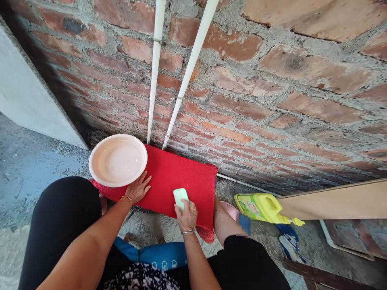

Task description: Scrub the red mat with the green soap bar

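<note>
A red cloth (pixel 184 169), thick like a mat, is spread over a low surface in front of me. My left hand (pixel 139 189) lies flat on its left part with fingers spread, close against the rim of a pale pink basin (pixel 94 171). The basin appears to contain clear water. On the right part of the cloth, my right hand (pixel 187 217) grips a pale green rounded block (pixel 180 195), shaped like a soap bar or brush back. Its underside is hidden, so I cannot tell which it is.
A brick wall (pixel 229 108) with two white pipes (pixel 155 68) rises behind the cloth. A yellow detergent jug (pixel 260 206) lies on its side at right, near a brown board (pixel 332 197) and a blue-and-white shoe (pixel 290 245). At left, a white panel (pixel 33 88) stands above wet floor.
</note>
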`<action>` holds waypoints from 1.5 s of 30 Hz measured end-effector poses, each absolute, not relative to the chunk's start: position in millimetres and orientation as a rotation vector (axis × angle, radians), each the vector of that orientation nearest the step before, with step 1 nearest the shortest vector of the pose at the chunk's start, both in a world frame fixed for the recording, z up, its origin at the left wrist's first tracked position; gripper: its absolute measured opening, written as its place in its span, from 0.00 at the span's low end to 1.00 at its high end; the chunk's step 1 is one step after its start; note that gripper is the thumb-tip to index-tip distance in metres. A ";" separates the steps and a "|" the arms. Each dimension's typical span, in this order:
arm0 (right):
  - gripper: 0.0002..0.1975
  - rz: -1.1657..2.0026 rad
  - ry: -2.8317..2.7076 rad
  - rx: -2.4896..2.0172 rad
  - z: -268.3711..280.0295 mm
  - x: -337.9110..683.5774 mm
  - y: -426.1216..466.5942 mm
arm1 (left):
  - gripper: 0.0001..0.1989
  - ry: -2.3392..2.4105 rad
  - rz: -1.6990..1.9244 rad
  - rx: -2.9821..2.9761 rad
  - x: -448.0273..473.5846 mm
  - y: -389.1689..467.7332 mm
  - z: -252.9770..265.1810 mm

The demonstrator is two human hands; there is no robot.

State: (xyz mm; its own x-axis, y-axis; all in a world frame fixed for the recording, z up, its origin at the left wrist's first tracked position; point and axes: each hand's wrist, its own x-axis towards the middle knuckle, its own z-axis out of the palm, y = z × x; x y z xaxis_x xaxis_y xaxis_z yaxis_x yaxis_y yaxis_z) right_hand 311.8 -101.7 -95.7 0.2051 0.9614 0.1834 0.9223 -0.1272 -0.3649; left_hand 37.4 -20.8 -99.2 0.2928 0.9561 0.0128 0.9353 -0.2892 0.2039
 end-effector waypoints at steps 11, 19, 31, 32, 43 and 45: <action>0.21 0.191 -1.632 -1.988 -92.0 310.5 -100.8 | 0.25 1.766 0.205 2.397 38.4 -20.4 -97.2; 0.24 -0.039 -1.232 -2.297 -96.6 367.8 -104.5 | 0.25 1.761 0.233 2.381 39.3 -20.2 -97.0; 0.23 0.179 -1.567 -2.062 -98.4 327.7 -95.6 | 0.25 1.764 0.242 2.366 38.6 -20.5 -97.7; 0.23 0.129 -1.459 -2.127 -96.5 342.6 -96.4 | 0.25 1.763 0.241 2.366 38.9 -20.5 -97.5; 0.17 0.140 -1.896 -1.871 -80.0 265.3 -61.0 | 0.25 1.761 0.250 2.339 40.7 -21.2 -98.5; 0.16 0.195 -2.060 -1.792 -85.1 242.9 -58.9 | 0.25 1.762 0.237 2.342 40.9 -21.2 -98.3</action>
